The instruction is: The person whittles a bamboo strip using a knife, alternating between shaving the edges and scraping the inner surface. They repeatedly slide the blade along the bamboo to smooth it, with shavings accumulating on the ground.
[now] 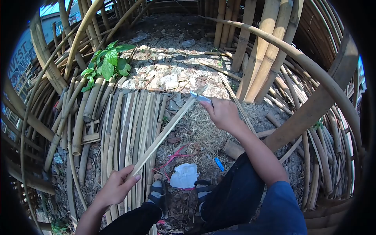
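Observation:
My left hand (116, 187) is closed around the lower part of a long split bamboo strip (162, 136), thumb lying along it. The strip slants up and to the right, away from me. At its far end my right hand (222, 113) is closed on a knife (203, 99) with a light blue handle. The knife meets or nearly meets the strip's tip; the exact contact is too small to tell. Below the strip, on the left, many split bamboo strips (127, 129) lie side by side on the ground.
Pale shavings (201, 131) cover the ground ahead of my feet. A white plastic piece (184, 176), pink ribbon (172, 156) and a blue object (219, 164) lie nearby. Bamboo poles (270, 51) stand at right, and a curved pole (297, 55) arches across. A leafy plant (107, 64) grows at left.

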Tool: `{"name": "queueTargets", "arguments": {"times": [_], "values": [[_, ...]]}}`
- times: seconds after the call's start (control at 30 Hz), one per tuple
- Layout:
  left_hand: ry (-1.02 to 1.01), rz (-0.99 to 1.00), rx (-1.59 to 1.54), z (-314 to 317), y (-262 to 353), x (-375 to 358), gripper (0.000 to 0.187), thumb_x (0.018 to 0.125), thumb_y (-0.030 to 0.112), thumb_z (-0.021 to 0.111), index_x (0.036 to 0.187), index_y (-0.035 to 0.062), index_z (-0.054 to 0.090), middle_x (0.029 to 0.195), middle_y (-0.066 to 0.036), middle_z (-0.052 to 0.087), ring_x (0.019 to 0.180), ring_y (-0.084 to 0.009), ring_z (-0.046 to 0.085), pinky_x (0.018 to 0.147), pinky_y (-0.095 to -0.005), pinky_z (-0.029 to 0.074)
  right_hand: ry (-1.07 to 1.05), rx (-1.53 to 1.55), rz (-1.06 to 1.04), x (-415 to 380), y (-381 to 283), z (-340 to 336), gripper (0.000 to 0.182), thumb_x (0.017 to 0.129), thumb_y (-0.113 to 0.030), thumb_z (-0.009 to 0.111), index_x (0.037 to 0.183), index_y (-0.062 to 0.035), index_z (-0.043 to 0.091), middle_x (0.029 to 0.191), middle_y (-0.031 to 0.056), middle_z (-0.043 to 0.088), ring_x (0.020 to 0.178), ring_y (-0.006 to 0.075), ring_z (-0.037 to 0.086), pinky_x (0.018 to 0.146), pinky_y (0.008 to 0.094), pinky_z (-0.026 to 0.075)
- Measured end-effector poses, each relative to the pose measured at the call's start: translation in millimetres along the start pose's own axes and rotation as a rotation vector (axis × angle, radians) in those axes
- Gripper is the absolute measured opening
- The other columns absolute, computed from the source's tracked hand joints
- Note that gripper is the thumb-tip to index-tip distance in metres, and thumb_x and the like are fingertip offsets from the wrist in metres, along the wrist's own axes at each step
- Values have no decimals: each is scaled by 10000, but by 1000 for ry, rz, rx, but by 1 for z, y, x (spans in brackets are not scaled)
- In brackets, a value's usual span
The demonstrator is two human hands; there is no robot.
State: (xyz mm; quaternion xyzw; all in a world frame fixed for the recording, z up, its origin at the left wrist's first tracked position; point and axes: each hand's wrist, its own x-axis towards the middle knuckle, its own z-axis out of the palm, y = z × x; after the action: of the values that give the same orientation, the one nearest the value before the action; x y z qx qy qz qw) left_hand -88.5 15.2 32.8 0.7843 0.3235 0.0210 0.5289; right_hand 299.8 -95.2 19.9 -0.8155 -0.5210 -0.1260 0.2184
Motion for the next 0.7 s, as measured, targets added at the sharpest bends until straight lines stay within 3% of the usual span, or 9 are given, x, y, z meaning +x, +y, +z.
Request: {"name": "queueTargets", "arguments": {"times": [0.2, 0.33, 0.4, 0.43, 0.5, 0.53, 0.6, 0.7], "values": [[11, -8, -41, 5, 3, -1, 236, 997, 167, 582, 1143, -15, 618, 713, 84, 453, 635, -17, 357, 543, -220, 311, 147, -230, 72, -6, -11, -8, 569, 973, -536, 475, 724, -42, 604, 591, 167, 622, 525, 369, 626, 498, 473, 477], [15, -72, 48, 2, 14, -6, 277, 988, 174, 595, 1187, -17, 618, 704, 71, 466, 636, -24, 370, 553, -224, 327, 36, -279, 244, 4, 6, -20, 553, 980, -515, 483, 749, -33, 625, 631, 199, 634, 605, 372, 652, 548, 453, 490], [18, -86, 47, 3, 15, -6, 295, 986, 177, 598, 1206, -19, 615, 701, 66, 471, 638, -26, 375, 557, -224, 334, 25, -14, 405, 3, 19, -11, 574, 963, -554, 501, 777, -26, 629, 641, 178, 639, 602, 275, 662, 558, 387, 491], [36, -67, 68, 2, 14, -4, 303, 986, 181, 596, 1211, -20, 613, 704, 68, 481, 639, -28, 384, 556, -231, 343, 22, -13, 406, 0, 20, -6, 574, 963, -554, 501, 777, -26, 629, 641, 178, 639, 602, 275, 662, 558, 387, 491], [58, -45, 85, 3, 9, -1, 311, 986, 186, 594, 1216, -22, 611, 706, 71, 490, 640, -31, 394, 556, -238, 352, 111, 420, 364, -3, 21, -2, 543, 921, -523, 608, 795, 5, 629, 633, 122, 610, 596, 174, 584, 595, 329, 461], [65, -22, 71, 4, 4, 0, 315, 981, 189, 598, 1214, -22, 609, 685, 63, 499, 625, -32, 403, 546, -247, 360, 111, 420, 366, -2, 20, 3, 543, 921, -523, 608, 795, 5, 629, 633, 122, 610, 596, 174, 584, 595, 329, 461], [66, 0, 57, 7, 9, 1, 318, 976, 192, 601, 1211, -23, 608, 664, 55, 508, 611, -33, 413, 537, -256, 368, 141, 745, 300, -1, 15, 14, 537, 879, -508, 684, 824, 24, 639, 629, 54, 577, 586, 115, 494, 577, 304, 433], [57, -72, 207, 11, 30, 0, 338, 962, 230, 614, 1194, -15, 607, 603, -28, 536, 540, -86, 472, 526, -302, 402, 6, 801, 478, 4, -6, 3, 480, 898, -457, 682, 820, 15, 646, 656, 8, 560, 608, 92, 476, 565, 290, 398]]}}
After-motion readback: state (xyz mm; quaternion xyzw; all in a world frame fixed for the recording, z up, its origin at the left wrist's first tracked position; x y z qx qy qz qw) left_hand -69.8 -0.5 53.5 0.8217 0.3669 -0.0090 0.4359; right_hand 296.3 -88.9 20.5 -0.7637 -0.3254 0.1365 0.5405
